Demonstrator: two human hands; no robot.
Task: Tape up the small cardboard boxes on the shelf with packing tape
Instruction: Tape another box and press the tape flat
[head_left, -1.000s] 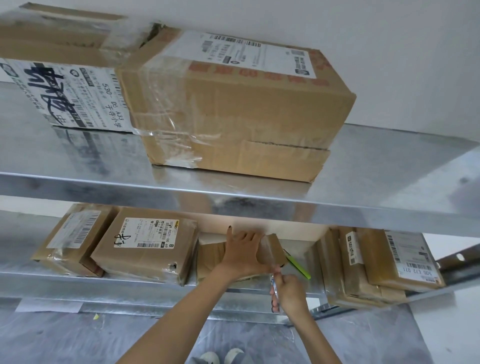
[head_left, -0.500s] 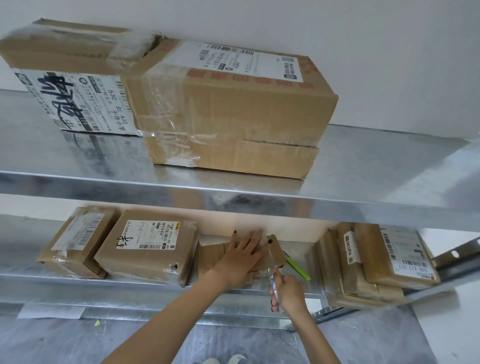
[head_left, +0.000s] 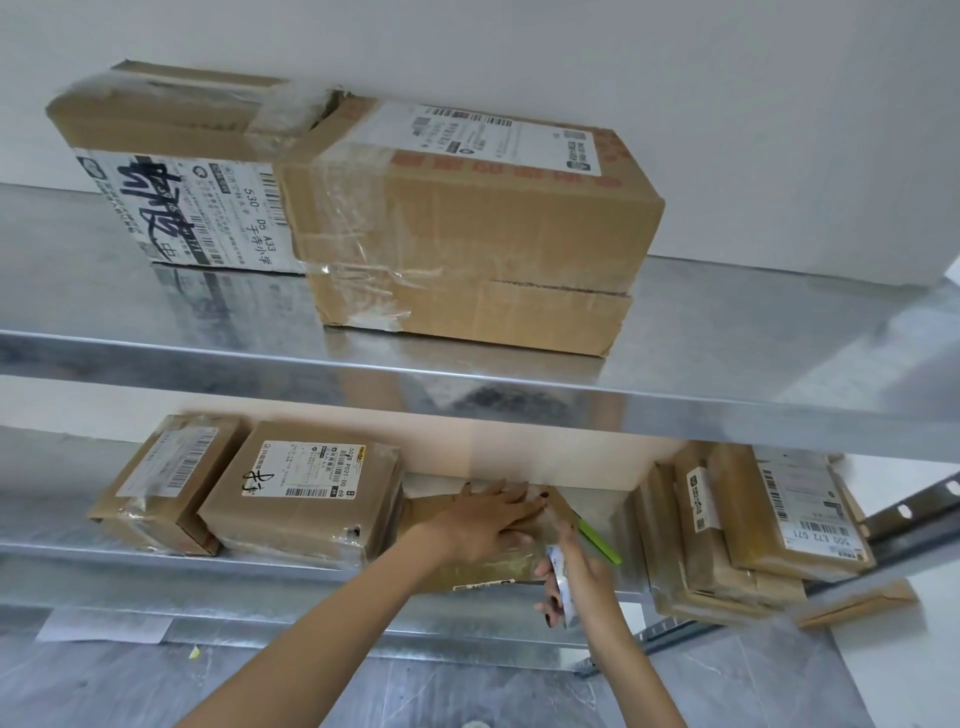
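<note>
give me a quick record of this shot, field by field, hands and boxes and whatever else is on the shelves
left hand: lies flat, fingers straight, on the small box
right hand: grips the tape roll at the box's near right corner
small box: on the lower shelf, right of a labelled box
green item: on the shelf, right of the small box; kind unclear
upper shelf: holds large taped boxes

Left arm bare, rising from bottom centre toward the right; left hand (head_left: 485, 522) lies palm down on a small box (head_left: 483, 570) below mid-frame, fingers straight, nails dark. Right hand (head_left: 579, 579) sits just lower right, fingers curled round a tape roll (head_left: 560, 582), forearm dropping to the bottom edge.
</note>
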